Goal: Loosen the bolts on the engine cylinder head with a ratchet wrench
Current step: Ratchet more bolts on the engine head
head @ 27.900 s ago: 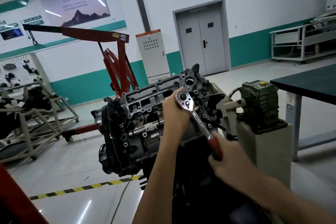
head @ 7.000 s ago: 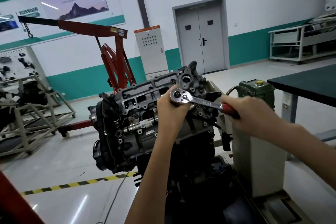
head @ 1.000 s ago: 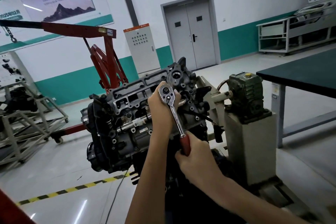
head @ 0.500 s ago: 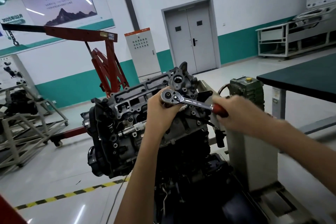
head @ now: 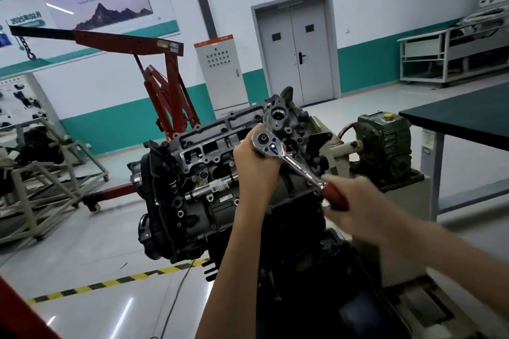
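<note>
A dark engine with its cylinder head (head: 209, 146) uppermost hangs on a stand at the centre of the view. A chrome ratchet wrench (head: 292, 158) with a red grip sits on the head's right part, its round head up left and its handle slanting down to the right. My left hand (head: 256, 162) wraps around the wrench's head from below and hides the socket and bolt. My right hand (head: 349, 201), blurred, grips the red handle.
A grey-green gearbox (head: 382, 143) on a pedestal stands right of the engine. A dark-topped table (head: 462, 115) is at the far right. A red engine hoist (head: 162, 85) stands behind left, beside metal frames (head: 41, 181). Yellow-black tape (head: 115, 281) crosses the floor.
In the last half second my right hand has swung the handle down from nearly level to a down-right slant. My left hand has stayed on the wrench's head.
</note>
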